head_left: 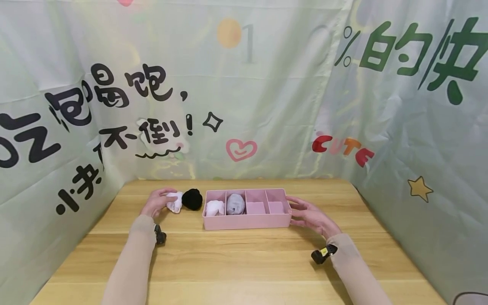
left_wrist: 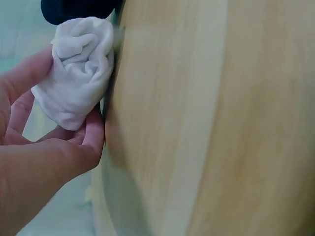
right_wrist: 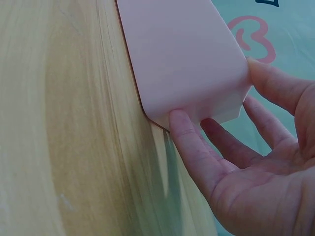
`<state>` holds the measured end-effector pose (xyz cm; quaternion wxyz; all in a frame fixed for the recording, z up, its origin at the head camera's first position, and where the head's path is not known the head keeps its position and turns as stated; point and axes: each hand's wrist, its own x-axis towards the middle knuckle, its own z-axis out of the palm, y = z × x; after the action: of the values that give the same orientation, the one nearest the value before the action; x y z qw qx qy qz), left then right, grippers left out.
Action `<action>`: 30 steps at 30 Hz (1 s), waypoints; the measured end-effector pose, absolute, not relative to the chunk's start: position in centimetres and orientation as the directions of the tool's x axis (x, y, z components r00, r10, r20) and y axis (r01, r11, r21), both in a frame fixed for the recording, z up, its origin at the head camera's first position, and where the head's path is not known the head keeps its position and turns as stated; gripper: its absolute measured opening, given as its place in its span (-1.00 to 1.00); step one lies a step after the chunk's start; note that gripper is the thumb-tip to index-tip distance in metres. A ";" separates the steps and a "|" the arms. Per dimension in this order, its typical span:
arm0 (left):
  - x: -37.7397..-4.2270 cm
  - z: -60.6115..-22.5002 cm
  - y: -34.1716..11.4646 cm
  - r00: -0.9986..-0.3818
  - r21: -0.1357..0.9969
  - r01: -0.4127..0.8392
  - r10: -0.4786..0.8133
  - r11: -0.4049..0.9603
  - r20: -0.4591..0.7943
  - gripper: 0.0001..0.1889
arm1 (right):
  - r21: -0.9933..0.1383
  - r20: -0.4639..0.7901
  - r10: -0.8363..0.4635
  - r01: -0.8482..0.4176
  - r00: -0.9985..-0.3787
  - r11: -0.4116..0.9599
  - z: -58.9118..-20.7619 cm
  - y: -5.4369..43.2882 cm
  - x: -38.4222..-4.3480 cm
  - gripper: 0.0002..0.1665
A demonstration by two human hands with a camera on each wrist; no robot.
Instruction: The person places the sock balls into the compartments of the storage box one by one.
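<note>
My left hand (head_left: 155,202) pinches a balled-up white sock (left_wrist: 76,69) between thumb and fingers, at the left part of the table. Right beside it lies a black rolled sock (head_left: 192,199). A pink box (head_left: 247,222) with a row of compartments stands at the middle of the table. The leftmost compartment holds a white rolled sock (head_left: 215,208); a grey one (head_left: 235,204) fills the second. In the two right compartments the pink floor shows. My right hand (head_left: 314,217) touches the box's right end with spread fingertips.
The wooden table (head_left: 236,262) runs back to a printed cloth curtain (head_left: 267,106), which also hangs along the left and right sides. Each wrist carries a small black camera (head_left: 322,254).
</note>
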<state>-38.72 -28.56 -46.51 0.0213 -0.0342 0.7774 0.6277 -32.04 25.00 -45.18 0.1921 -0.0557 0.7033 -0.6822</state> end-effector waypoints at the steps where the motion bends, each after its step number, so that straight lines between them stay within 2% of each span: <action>1: -38.7 -46.5 -28.6 -0.997 0.979 -0.078 -0.028 0.191 -0.074 -0.53 | -0.981 -0.195 -0.341 0.184 -0.920 0.064 -45.2 25.0 -32.1 -0.24; 12: -38.3 -45.8 -29.3 -0.992 0.992 -0.100 -0.089 0.080 -0.092 -0.50 | -0.982 -0.190 -0.345 0.179 -0.919 0.064 -45.1 25.0 -32.1 -0.23; 22: -38.0 -45.1 -29.4 -0.990 0.984 -0.072 -0.130 0.164 -0.051 -0.47 | -0.979 -0.204 -0.327 0.186 -0.923 0.085 -45.1 25.0 -32.1 -0.24; 30: -37.6 -44.0 -29.3 -0.995 0.995 -0.001 -0.102 0.097 0.009 -0.44 | -0.979 -0.205 -0.324 0.189 -0.923 0.082 -45.1 25.0 -32.2 -0.24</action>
<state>-37.56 -29.28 -44.02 -0.0377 -0.0347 0.7396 0.6711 -32.16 25.04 -45.11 0.1899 -0.0477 0.7108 -0.6756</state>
